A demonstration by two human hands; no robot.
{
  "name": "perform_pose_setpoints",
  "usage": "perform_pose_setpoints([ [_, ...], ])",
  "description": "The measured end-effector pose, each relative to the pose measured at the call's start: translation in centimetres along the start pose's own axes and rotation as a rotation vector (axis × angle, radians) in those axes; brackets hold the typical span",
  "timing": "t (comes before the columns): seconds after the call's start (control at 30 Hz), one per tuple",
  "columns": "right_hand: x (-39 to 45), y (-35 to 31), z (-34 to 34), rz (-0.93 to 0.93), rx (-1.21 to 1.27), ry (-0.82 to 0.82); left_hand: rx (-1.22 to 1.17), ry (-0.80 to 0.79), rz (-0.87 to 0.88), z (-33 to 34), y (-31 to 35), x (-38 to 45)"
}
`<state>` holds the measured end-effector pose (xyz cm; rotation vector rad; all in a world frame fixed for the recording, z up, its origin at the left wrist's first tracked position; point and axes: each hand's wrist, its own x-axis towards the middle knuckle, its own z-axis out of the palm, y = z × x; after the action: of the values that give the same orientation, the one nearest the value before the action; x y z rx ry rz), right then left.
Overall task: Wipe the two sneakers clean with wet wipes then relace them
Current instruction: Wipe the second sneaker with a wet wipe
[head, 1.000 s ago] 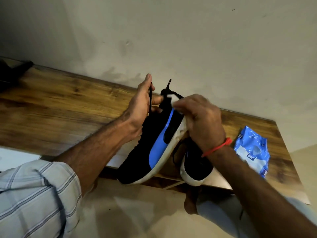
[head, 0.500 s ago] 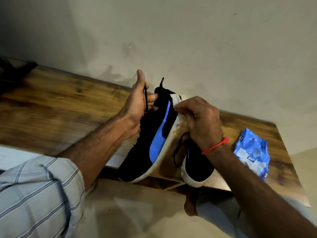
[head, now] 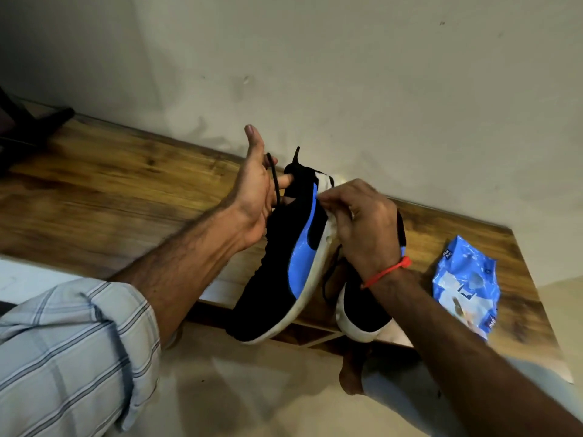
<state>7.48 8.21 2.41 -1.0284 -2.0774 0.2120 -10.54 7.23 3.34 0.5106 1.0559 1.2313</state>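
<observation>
My left hand (head: 257, 197) holds a black sneaker (head: 284, 263) with a blue side stripe and white sole up in the air, heel uppermost, fingers hooked into its collar and thumb raised. A black lace runs across that hand. My right hand (head: 362, 222) pinches a white wet wipe (head: 328, 187) against the sole near the heel. The second black sneaker (head: 362, 307) lies on the wooden table (head: 126, 190) under my right wrist, its toe over the front edge.
A blue pack of wet wipes (head: 467, 285) lies on the table to the right. A dark object (head: 28, 127) sits at the table's far left. A pale wall runs behind the table. My bare foot (head: 351, 373) rests on the floor below.
My right hand has slid the wipe from the top of the heel down onto the side of the sole. My left thumb has lifted off the shoe.
</observation>
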Motion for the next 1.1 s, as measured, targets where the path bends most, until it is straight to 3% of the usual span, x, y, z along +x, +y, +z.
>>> perform_pose_setpoints([
  [0.17,-3.3,-2.0,1.6,-0.154,0.067,-0.169,-0.016,0.061,0.035,-0.8,0.4,0.3],
  [0.37,0.0,2.2,1.5,0.178,0.013,-0.013,-0.068,0.066,-0.027,-0.4,-0.1,0.5],
  [0.47,-0.4,2.8,2.2,0.252,-0.006,-0.102,0.009,-0.018,-0.167,-0.7,-0.3,0.8],
  [0.53,-0.8,2.7,2.6,0.254,-0.018,-0.161,0.145,-0.034,-0.188,-0.8,-0.8,1.1],
  [0.67,-1.1,2.4,2.7,0.285,-0.008,-0.233,0.534,-0.013,-0.031,-0.8,-1.4,1.2],
  [0.77,-1.5,2.5,2.8,0.281,-0.044,-0.304,0.973,-0.169,0.02,-1.8,-1.8,1.1],
  [0.87,-1.9,2.6,2.7,0.316,-0.063,-0.379,1.193,-0.246,-0.014,-2.1,-2.6,0.6],
  [1.0,-2.3,2.0,2.9,0.282,-0.076,-0.405,1.337,-0.066,0.111,-1.8,-4.4,1.0],
  [1.1,-2.8,1.5,3.6,0.243,-0.144,-0.526,1.364,0.035,0.18,-2.0,-5.3,1.6],
])
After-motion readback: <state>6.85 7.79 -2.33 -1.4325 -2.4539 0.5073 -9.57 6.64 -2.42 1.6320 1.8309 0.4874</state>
